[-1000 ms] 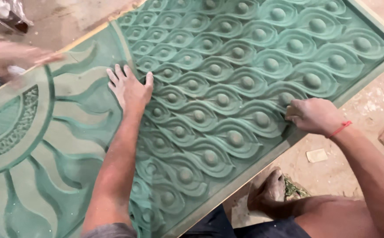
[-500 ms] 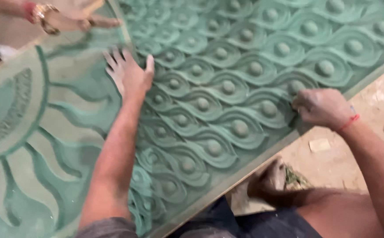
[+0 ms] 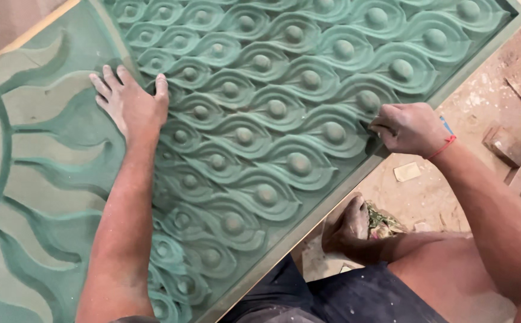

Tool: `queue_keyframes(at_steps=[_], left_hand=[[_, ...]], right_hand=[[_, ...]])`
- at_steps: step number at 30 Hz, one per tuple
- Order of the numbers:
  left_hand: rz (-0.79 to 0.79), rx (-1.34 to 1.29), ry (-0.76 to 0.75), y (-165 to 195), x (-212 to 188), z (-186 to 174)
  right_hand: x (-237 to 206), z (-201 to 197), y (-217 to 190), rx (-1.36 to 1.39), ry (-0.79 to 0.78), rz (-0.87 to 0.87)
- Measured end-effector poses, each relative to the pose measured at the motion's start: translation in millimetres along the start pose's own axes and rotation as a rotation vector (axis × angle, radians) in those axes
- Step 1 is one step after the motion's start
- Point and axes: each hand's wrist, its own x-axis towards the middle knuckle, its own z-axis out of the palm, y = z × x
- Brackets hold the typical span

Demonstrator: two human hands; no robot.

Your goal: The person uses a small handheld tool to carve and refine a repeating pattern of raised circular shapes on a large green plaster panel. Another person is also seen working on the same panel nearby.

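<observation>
Gone from the upper left is the other person's hand with the bracelet that reached over the panel 0.5 s ago, and both of the wearer's hands have kept their places on the carving.

Head view: the left hand point(image 3: 130, 104) lies flat with fingers spread, palm down, on the green carved panel point(image 3: 260, 137), where the smooth rays meet the field of feather-eye scales. It grips nothing. The right hand point(image 3: 408, 127), with a red thread point(image 3: 442, 148) at the wrist, is clenched against a scale near the panel's lower right edge; whether it pinches a small tool or paper I cannot tell. Below the edge, 1 bare foot point(image 3: 349, 226) rests on the dusty floor point(image 3: 481, 96), with wood scraps point(image 3: 520, 161) to the right.
</observation>
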Motion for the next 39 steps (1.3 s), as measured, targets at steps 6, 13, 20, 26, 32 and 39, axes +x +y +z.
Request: queue_keyframes(at_steps=[6,13,20,26,32,39], left_hand=[[-0.010,0.000,-0.001,-0.1,0.7,2.4],[-0.030,0.002,0.018,2.7,3.0,2.0],[-0.035,-0.002,0.032,7.9,7.3,-4.0],[0.015,0.020,0.009,-6.1,-4.9,9.3],[-0.008,0.026,0.027,-0.8,-0.4,1.0],[-0.039,0.037,0.012,6.6,3.6,-5.3]], right_hand=[[0.5,9.1,6.8,0.062,0.017,0.013],[2.8,13.1,19.3,-0.039,-0.084,0.082],[12.5,5.6,22.8,-0.074,-0.233,0.183],[-2.9,10.4,22.0,-0.115,-0.252,0.211],[-0.3,8.4,19.2,-0.113,-0.229,0.223],[11.1,3.7,15.4,-0.083,-0.186,0.176]])
